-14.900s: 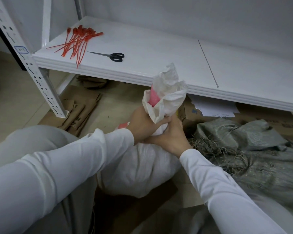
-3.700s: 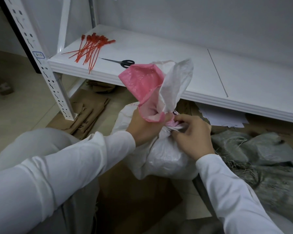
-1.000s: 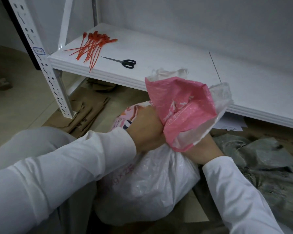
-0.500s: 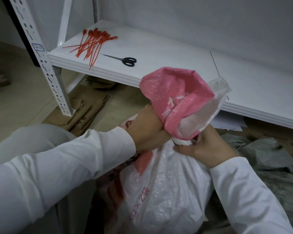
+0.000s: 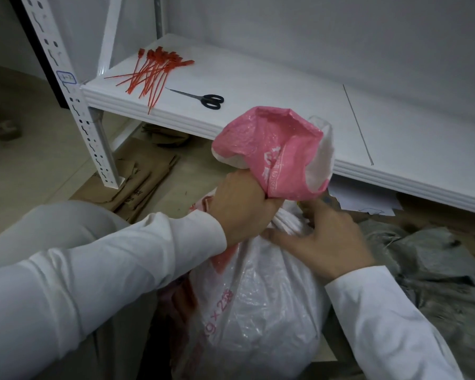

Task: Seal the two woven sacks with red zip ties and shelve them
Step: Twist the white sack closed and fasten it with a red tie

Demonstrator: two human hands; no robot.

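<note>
Partly hidden zip tie, left hand (image 5: 240, 204) gripping white sack (image 5: 258, 311) neck, right hand (image 5: 321, 239) spread

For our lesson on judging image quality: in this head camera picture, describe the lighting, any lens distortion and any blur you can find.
Head view: light is dim and flat, with no hard shadows or glare; the wide lens bows the shelf edge and slants the upright post; the grey sack at the right edge smears with blur, while the left hand, right hand and white sack stay fairly sharp.

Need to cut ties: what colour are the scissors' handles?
Black, on the scissors in the head view.
</note>
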